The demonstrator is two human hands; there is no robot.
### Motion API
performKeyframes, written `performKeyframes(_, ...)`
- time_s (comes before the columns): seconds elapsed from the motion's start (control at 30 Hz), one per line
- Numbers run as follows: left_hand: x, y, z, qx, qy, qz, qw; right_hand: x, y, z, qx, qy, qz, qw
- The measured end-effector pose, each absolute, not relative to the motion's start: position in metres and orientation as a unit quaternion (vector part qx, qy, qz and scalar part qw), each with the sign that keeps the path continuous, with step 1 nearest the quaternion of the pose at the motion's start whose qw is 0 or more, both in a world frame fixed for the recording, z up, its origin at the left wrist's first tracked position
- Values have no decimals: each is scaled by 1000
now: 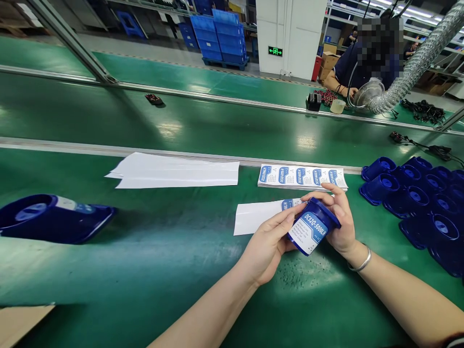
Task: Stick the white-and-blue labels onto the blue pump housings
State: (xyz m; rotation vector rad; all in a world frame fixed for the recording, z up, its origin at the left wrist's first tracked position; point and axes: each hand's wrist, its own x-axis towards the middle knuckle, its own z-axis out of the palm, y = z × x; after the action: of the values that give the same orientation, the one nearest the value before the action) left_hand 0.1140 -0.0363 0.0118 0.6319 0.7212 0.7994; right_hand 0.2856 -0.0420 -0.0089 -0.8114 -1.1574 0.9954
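Observation:
A dark blue plastic housing (328, 213) is held up between both hands, tilted, its white-and-blue label (308, 232) facing me. My left hand (266, 249) grips it from the left, with fingers along its upper edge. On the far right side, my right hand (342, 222) is curled against the housing, some fingers raised above it. Behind the left hand lies a partly used label strip (252, 217), mostly bare white backing. Just beyond the hands is a stack of printed label sheets (302, 176).
Several blue housings (415, 195) stand in rows at right; a labelled one (81, 220) sits at left. Blank white backing sheets (181, 171) lie near the metal rail. A cardboard edge (23, 324) shows lower left. Across the belt, a person (344, 72) works beside a duct hose (416, 67).

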Motion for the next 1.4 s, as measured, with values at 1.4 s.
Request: performKeyframes(1.4, 113, -37, -5, 715, 431, 288, 470, 277, -31, -3, -564, -399, 418, 590)
